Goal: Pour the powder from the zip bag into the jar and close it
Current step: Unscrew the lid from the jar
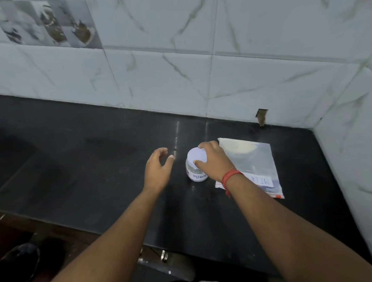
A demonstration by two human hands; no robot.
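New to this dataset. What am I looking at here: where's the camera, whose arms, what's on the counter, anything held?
There is no robot here. A person works with bare hands, and the single picture comes from a wide-angle camera worn on their head, looking forward and down.

The right hand, with a red thread at the wrist, has its fingers curled over the white lid of a small clear jar standing on the black counter. The lid is on the jar. The left hand hovers beside the jar, fingers loosely spread, holding nothing.

To the right of the jar a zip bag lies flat, with whitish powder inside and a handwritten label. Marble-look tiles line the wall behind.
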